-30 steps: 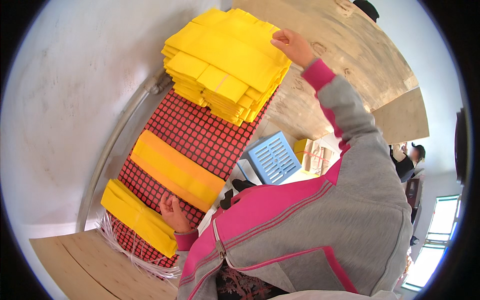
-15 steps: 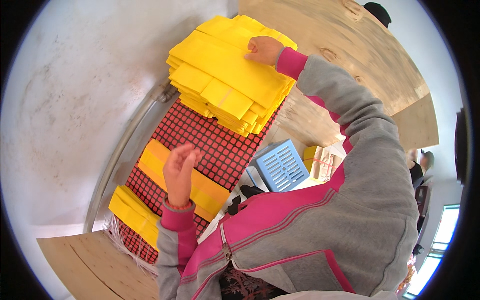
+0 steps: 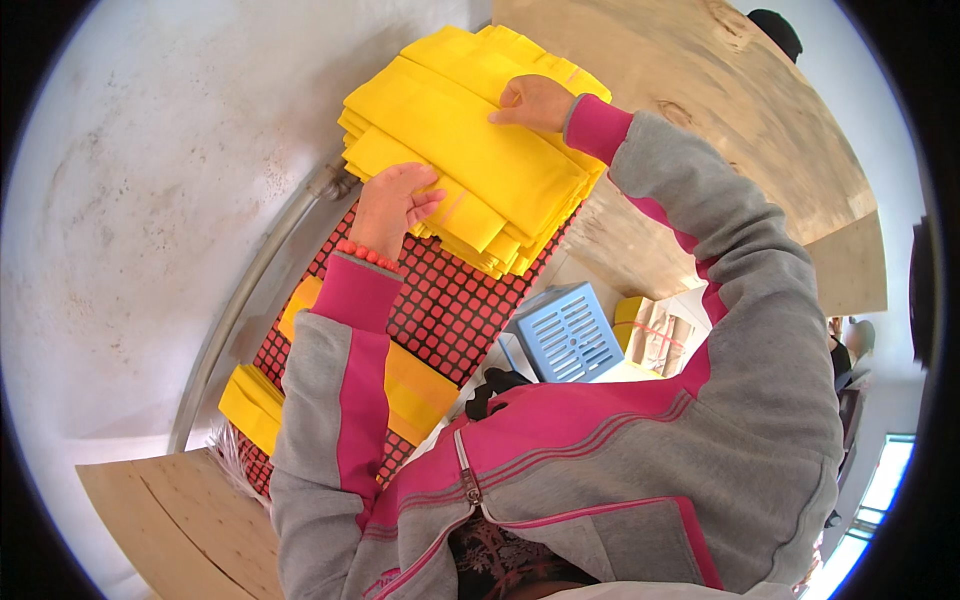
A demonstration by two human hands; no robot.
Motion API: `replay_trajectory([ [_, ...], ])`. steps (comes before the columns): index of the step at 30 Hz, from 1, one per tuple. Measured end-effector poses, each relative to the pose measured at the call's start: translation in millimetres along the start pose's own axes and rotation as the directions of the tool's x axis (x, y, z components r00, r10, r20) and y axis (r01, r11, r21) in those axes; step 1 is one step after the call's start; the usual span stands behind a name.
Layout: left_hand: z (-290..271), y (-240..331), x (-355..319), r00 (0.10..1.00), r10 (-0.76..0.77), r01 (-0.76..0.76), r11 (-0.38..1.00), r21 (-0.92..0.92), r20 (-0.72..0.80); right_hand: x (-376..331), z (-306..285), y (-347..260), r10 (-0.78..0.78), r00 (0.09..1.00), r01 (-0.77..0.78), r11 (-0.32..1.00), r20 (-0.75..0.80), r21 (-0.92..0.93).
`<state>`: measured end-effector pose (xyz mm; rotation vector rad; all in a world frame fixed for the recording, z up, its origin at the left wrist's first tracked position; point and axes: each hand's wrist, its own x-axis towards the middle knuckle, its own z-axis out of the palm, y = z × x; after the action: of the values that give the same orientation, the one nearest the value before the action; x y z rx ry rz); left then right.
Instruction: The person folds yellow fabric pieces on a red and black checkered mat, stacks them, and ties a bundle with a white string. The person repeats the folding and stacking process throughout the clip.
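A surface (image 3: pixel 450 305) with a red-and-black patterned cover ran beside a pale wall (image 3: pixel 150 200). At its far end lay a tall stack of folded yellow fabric (image 3: pixel 460 130), its flat folds presumably helping the layers rest steadily. Closer in lay an orange-and-yellow strip (image 3: pixel 420 387), then a smaller yellow bundle (image 3: pixel 252 405), both partly behind the left sleeve (image 3: pixel 315 400). 2 hands met the stack: the left hand (image 3: pixel 390 208) at its near-left edge, fingers loosely curled; the right hand (image 3: pixel 540 103) over the top layer, fingertips narrowly gathered. Whether either gripped fabric, I couldn't tell.
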<state>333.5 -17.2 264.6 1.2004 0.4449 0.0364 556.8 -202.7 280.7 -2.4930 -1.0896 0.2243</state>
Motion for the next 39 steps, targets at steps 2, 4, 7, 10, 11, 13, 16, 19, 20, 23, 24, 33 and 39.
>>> replay_trajectory([
  [2,-1,-3,9,1.000,-0.020,0.021,0.998,-0.051,0.022,3,0,-2,-0.029,0.999,0.029,0.999,0.027,0.014],
  [4,-4,-4,18,0.998,-0.048,0.053,0.992,-0.113,0.050,12,-1,-7,0.149,0.948,-0.209,0.958,0.280,0.198],
  [7,-10,-5,25,0.994,-0.104,0.110,0.982,-0.152,0.043,15,-1,-16,0.242,0.846,-0.463,0.774,0.475,0.431],
  [10,-12,-4,28,0.989,-0.118,0.134,0.973,-0.187,0.091,10,1,-29,0.133,0.786,-0.567,0.545,0.603,0.618],
  [11,-11,-5,27,0.988,-0.109,0.132,0.961,-0.243,0.108,7,2,-34,0.066,0.766,-0.592,0.464,0.640,0.660],
  [13,-7,-6,22,0.986,-0.055,0.111,0.919,-0.378,0.156,1,4,-47,-0.005,0.763,-0.586,0.413,0.646,0.697],
  [16,-10,-10,0,0.975,0.040,0.050,0.921,-0.386,0.221,-19,6,-65,-0.044,0.794,-0.542,0.398,0.606,0.740],
  [19,-14,-19,-33,0.968,0.148,-0.035,0.880,-0.473,0.203,-42,7,-82,-0.080,0.814,-0.497,0.418,0.576,0.760],
  [20,-18,-24,-48,0.975,0.147,-0.054,0.885,-0.463,0.168,-48,9,-90,-0.103,0.812,-0.485,0.428,0.574,0.763],
  [23,-28,-38,-89,0.970,0.228,-0.167,0.878,-0.448,0.085,-68,24,-118,-0.162,0.763,-0.578,0.261,0.626,0.773],
  [24,-34,-43,-104,0.974,0.222,-0.181,0.888,-0.422,0.050,-74,34,-129,-0.228,0.764,-0.583,0.158,0.604,0.797],
  [33,-85,-122,-207,0.976,0.164,-0.208,0.899,-0.385,-0.144,-102,148,-216,-0.382,0.752,-0.576,0.018,0.538,0.817],
  [39,-107,-186,-234,0.953,0.126,-0.235,0.880,-0.412,-0.275,-107,234,-235,-0.343,0.691,-0.648,0.096,0.636,0.755],
])
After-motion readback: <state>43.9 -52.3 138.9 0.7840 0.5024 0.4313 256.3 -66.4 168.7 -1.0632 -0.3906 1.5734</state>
